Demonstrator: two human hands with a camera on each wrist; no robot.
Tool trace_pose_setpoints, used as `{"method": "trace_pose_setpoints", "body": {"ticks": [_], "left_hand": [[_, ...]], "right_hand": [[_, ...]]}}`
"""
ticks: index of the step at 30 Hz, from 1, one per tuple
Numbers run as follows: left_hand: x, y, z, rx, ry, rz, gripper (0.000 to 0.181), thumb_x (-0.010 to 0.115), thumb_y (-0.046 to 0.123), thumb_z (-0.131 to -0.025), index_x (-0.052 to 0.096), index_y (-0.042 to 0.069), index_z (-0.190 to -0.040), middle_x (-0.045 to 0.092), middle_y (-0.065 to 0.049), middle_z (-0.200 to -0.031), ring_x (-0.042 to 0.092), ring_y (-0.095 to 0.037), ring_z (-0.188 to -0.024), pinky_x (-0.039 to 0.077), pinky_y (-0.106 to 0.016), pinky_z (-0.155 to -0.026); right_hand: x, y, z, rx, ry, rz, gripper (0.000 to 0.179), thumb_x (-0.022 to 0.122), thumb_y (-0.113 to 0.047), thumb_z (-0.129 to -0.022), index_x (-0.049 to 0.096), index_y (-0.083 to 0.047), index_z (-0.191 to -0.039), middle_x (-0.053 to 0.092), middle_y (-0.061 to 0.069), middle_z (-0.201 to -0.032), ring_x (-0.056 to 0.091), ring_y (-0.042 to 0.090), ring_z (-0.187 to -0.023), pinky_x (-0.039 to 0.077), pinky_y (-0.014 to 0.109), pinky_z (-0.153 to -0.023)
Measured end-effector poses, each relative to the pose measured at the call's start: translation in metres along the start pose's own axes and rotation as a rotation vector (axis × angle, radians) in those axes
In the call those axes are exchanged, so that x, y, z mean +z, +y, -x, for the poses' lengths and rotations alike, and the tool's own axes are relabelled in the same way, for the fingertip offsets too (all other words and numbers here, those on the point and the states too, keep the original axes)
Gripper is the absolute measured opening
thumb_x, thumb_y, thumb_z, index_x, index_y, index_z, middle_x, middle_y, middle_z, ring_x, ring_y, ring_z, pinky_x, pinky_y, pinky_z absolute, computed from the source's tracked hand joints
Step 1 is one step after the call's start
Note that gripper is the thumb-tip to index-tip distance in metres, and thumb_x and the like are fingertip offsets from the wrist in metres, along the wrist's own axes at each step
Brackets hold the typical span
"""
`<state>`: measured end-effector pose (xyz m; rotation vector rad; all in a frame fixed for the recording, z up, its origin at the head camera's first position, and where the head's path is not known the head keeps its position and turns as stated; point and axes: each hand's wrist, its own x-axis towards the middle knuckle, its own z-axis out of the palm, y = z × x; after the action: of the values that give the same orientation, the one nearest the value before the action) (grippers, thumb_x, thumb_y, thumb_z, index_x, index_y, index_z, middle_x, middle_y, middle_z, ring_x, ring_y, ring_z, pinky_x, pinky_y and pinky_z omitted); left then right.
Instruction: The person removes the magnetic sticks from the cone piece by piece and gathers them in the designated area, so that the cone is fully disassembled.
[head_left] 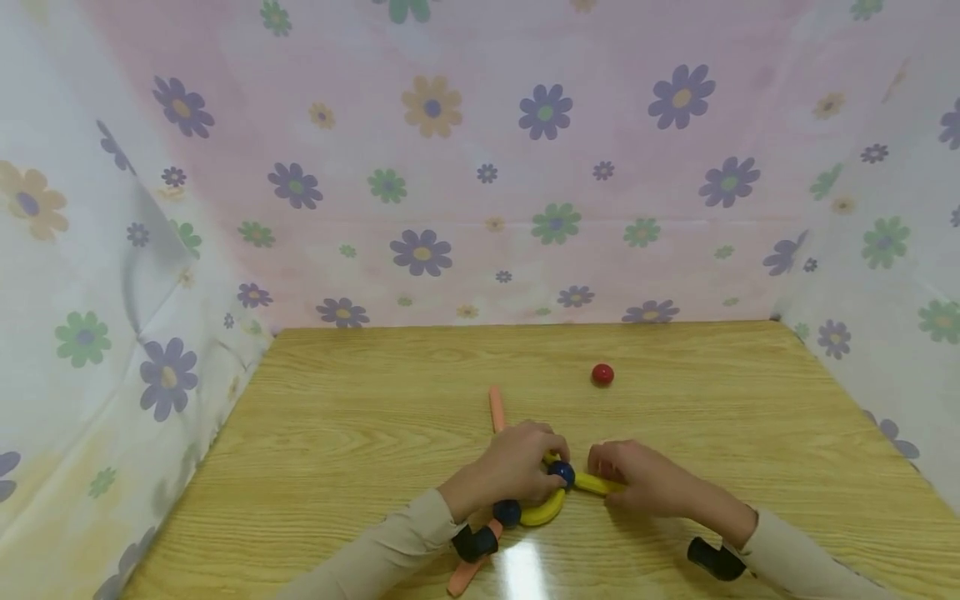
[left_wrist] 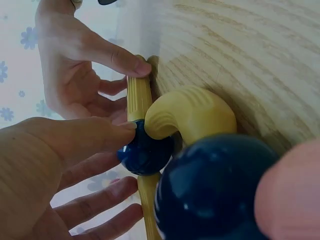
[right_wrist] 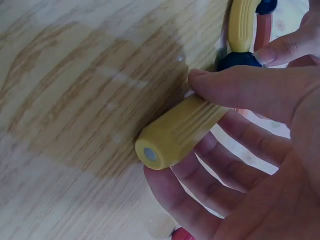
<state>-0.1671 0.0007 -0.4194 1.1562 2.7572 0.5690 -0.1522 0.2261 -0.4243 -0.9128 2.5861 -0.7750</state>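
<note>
My left hand (head_left: 517, 462) holds a dark blue ball (head_left: 562, 475) between thumb and fingers. A curved yellow bar (head_left: 543, 510) runs from it to a second blue ball (head_left: 507, 512). With thumb and fingers, my right hand (head_left: 648, 479) grips a straight yellow ridged rod (head_left: 596, 483). One end of the rod meets the held ball; its free end shows a round silver disc (right_wrist: 149, 154) in the right wrist view. Another yellow piece (left_wrist: 148, 200) joins the ball's opposite side in the left wrist view, partly behind the fingers.
Orange bars (head_left: 497, 408) stick out beyond my left hand and below the second ball (head_left: 467, 575). A glossy red ball (head_left: 603, 374) lies farther back on the wooden table (head_left: 360, 417). Flowered cloth (head_left: 480, 275) borders the table at the back and sides.
</note>
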Motion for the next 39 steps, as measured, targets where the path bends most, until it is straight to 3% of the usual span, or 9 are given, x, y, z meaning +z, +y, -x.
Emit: {"method": "trace_pose_setpoints", "body": {"ticks": [19, 39], "left_hand": [[0.0034, 0.01, -0.0014, -0.049, -0.008, -0.12, 0.026, 0.076, 0.042, -0.078, 0.069, 0.028, -0.099, 0.061, 0.008, -0.101, 0.051, -0.008, -0.085, 0.038, -0.022, -0.062], [0.0035, 0.0084, -0.0018, -0.075, 0.002, -0.152, 0.026, 0.076, 0.043, -0.078, 0.069, 0.03, -0.099, 0.061, 0.01, -0.098, 0.05, -0.008, -0.08, 0.037, -0.021, -0.056]], "right_hand": [[0.0027, -0.0043, 0.0024, -0.012, 0.088, 0.14, 0.029, 0.081, -0.011, -0.069, 0.059, -0.022, -0.085, 0.052, -0.016, -0.076, 0.046, 0.003, -0.066, 0.04, 0.024, -0.056], [0.0041, -0.0072, 0.0022, -0.006, 0.009, 0.017, 0.03, 0.082, -0.016, -0.072, 0.055, -0.017, -0.085, 0.048, -0.011, -0.069, 0.043, 0.002, -0.06, 0.038, 0.022, -0.053]]}}
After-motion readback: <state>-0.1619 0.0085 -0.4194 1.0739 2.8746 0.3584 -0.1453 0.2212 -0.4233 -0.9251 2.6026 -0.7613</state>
